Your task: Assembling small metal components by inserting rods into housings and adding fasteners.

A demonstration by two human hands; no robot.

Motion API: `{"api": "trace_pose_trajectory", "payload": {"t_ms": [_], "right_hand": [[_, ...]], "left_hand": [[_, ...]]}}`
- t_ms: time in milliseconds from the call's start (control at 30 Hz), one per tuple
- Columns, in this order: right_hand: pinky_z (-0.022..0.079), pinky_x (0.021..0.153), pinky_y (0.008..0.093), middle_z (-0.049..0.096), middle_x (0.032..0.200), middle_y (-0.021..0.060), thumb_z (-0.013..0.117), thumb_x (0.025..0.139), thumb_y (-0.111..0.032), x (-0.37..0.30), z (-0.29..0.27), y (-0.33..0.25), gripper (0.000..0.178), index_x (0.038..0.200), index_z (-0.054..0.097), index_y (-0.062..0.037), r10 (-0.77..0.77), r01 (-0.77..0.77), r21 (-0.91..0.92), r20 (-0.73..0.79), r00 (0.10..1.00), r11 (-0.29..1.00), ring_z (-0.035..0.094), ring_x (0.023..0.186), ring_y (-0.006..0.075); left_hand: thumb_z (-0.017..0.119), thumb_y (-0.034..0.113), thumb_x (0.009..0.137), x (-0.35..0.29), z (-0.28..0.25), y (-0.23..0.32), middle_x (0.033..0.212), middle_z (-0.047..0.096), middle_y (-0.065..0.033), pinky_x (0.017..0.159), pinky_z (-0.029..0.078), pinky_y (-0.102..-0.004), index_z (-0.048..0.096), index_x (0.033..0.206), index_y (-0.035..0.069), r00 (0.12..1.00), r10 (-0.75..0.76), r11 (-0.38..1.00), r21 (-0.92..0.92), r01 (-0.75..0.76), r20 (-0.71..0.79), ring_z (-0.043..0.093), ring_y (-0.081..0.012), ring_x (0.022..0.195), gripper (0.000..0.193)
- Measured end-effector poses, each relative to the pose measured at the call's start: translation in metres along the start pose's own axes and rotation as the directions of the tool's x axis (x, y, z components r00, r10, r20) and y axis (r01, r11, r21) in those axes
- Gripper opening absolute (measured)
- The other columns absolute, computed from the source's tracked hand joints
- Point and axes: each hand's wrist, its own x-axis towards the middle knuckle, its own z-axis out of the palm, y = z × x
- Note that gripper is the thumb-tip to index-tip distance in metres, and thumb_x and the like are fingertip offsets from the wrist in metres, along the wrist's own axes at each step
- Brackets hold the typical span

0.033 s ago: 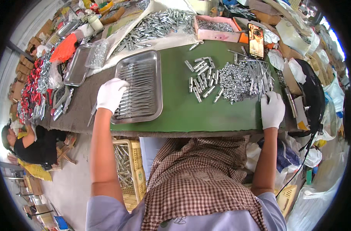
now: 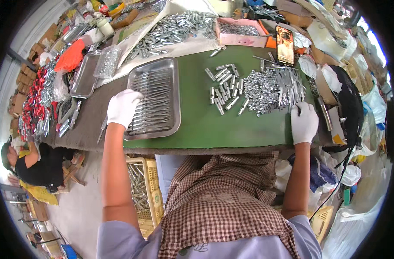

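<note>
My left hand (image 2: 124,108), in a white glove, is over the left rim of a steel tray (image 2: 176,103). Its fingers are bent together; what they may pinch is hidden. Rows of thin pointed metal rods (image 2: 151,101) lie side by side in that tray. At the right of the green work mat (image 2: 214,129), my gloved right hand (image 2: 304,124) rests with curled fingers by the near end of a heap of long metal pins (image 2: 292,86). Whether it grips one does not show. Small metal fittings (image 2: 259,93) are heaped left of the pins, with several metal sleeves (image 2: 225,88) beside them.
A larger pile of metal sleeves (image 2: 175,30) lies on pale cloth at the back, next to a pink box (image 2: 242,41) of small parts. A phone (image 2: 285,45) stands at the back right. Left are an empty-looking tray (image 2: 85,75) and red-handled tools (image 2: 35,99). Another person (image 2: 39,164) sits far left.
</note>
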Motion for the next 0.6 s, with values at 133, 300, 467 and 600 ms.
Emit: {"api": "trace_pose_trajectory", "payload": {"t_ms": [133, 300, 467, 600], "right_hand": [[0.051, 0.076, 0.0486, 0.068, 0.09, 0.0168, 0.071, 0.087, -0.032, 0.001, -0.006, -0.008, 0.025, 0.088, 0.071, -0.0069, 0.038, -0.04, 0.03, 0.055, 0.998, 0.999, 0.066, 0.084, 0.0378], [0.053, 0.078, 0.0488, 0.069, 0.091, 0.0191, 0.068, 0.089, -0.026, -0.002, -0.007, -0.002, 0.022, 0.092, 0.069, -0.005, 0.136, -0.137, 0.034, 0.024, 0.99, 0.99, 0.067, 0.083, 0.0398], [0.054, 0.078, 0.036, 0.071, 0.095, 0.0162, 0.065, 0.099, -0.021, -0.006, -0.029, -0.002, 0.02, 0.11, 0.065, -0.0045, 0.377, -0.342, 0.339, -0.042, 0.925, 0.877, 0.071, 0.085, 0.0299], [0.054, 0.08, 0.029, 0.071, 0.099, 0.0069, 0.068, 0.095, -0.006, -0.011, -0.064, -0.014, 0.019, 0.113, 0.064, -0.0024, 0.454, -0.281, 0.671, -0.093, 0.886, 0.686, 0.072, 0.094, 0.0162]], "left_hand": [[0.059, 0.021, 0.093, 0.002, -0.003, 0.031, 0.098, 0.072, -0.0089, 0.084, 0.054, -0.0423, 0.077, 0.097, 0.014, 0.999, -0.042, 0.962, 0.27, 0.035, 0.02, 0.069, -0.0297, 0.092, 0.019], [0.065, 0.016, 0.091, 0.002, 0.026, 0.147, 0.094, 0.069, -0.0098, 0.08, 0.055, -0.0432, 0.072, 0.101, 0.011, 0.921, 0.324, 0.943, 0.0, -0.332, -0.214, 0.068, -0.0308, 0.089, 0.013], [0.069, 0.02, 0.088, 0.015, 0.077, 0.189, 0.101, 0.067, -0.0148, 0.081, 0.055, -0.0453, 0.063, 0.113, 0.01, 0.974, 0.114, 0.993, -0.017, -0.119, -0.194, 0.067, -0.0342, 0.09, 0.028], [0.067, 0.017, 0.086, 0.02, 0.079, 0.196, 0.101, 0.067, -0.0178, 0.081, 0.055, -0.0467, 0.061, 0.116, 0.01, 0.99, -0.089, 0.992, -0.095, 0.079, -0.107, 0.067, -0.037, 0.092, 0.031]]}}
